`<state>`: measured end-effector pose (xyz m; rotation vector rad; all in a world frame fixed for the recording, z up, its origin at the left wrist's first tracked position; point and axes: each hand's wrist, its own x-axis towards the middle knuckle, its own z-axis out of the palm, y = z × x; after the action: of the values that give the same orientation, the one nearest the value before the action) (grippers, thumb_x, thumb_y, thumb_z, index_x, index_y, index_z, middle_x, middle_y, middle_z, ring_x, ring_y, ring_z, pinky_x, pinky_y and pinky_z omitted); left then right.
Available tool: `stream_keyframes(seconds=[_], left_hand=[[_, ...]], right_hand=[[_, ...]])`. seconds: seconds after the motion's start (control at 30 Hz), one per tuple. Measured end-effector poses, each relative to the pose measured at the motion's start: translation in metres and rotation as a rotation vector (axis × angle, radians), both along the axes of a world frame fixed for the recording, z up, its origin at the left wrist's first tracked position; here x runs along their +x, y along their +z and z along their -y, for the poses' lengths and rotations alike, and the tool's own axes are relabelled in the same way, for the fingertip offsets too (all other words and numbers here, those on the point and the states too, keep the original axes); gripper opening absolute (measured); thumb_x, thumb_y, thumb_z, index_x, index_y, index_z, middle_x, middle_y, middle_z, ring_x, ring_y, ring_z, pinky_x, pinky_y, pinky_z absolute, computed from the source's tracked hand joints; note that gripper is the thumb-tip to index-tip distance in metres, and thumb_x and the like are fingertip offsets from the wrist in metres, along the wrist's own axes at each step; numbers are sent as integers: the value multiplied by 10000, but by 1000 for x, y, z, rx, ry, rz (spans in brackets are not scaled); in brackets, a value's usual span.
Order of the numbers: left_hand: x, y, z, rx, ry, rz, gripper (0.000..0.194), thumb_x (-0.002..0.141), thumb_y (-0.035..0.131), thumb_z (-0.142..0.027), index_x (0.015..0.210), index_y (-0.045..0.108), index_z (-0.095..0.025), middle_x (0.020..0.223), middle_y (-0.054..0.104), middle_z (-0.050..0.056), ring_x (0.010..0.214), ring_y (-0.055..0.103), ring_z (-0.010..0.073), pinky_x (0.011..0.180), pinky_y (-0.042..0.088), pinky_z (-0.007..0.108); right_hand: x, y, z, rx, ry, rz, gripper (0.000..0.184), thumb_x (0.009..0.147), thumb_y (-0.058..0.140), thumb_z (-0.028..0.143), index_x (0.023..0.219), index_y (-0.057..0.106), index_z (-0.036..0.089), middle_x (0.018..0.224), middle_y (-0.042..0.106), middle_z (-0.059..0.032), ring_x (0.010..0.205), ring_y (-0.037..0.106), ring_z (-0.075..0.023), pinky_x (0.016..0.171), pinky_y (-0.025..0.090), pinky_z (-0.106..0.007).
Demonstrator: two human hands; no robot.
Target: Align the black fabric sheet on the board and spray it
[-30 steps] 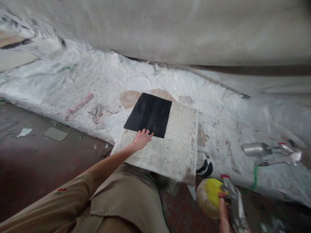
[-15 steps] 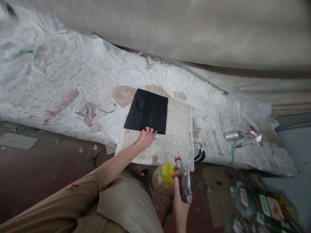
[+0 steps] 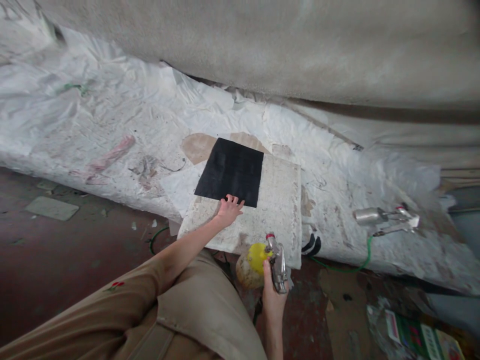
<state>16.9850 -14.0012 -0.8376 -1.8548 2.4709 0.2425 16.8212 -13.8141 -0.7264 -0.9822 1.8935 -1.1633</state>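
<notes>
A black square sheet (image 3: 231, 171) lies flat, partly on a pale, paint-crusted board (image 3: 279, 200). At its near edge rests my left hand (image 3: 229, 210), fingers apart and bent, fingertips touching the sheet. My right hand (image 3: 275, 295) is closed around the handle of a metal spray gun (image 3: 278, 265) with a red ring at its nozzle. A round yellow-topped container (image 3: 245, 270), stained with paint, shows behind the gun, and I cannot tell if it is attached. The gun's nozzle end points towards the board, above its near edge.
Wrinkled white plastic sheeting (image 3: 150, 120) covers the long surface. To the right lies a second spray gun (image 3: 401, 217) with a silver cup and green hose (image 3: 369, 255). Grey draped fabric (image 3: 300, 55) hangs behind. Cardboard (image 3: 343, 310) and a printed box (image 3: 423, 335) sit on the floor.
My right hand has raised the spray gun slightly, towards the board. My left hand stays at the sheet's near edge. The whole view has shifted a little.
</notes>
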Motion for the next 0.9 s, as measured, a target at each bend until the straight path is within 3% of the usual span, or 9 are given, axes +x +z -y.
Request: stream_keyframes(seconds=[0.23,0.9], left_hand=[[0,-3,1,4,21,-11,514,927,483,-440,1415,436,-290,1297,462,197,1223,343,434,837,407,514],[0,7,-1,3,-6,20,529,920,511,-421,1413,438,-243,1287,471,218,1203,366,442,827,414,523]], right_hand=[[-4,-1,7,12,32,0,414,778,667,429,1075,659,141,1059,696,-96,990,628,-243,862,500,-352],[-9,5,13,53,71,-59,402,751,677,466,982,685,136,975,715,-90,917,641,-243,827,497,-333]])
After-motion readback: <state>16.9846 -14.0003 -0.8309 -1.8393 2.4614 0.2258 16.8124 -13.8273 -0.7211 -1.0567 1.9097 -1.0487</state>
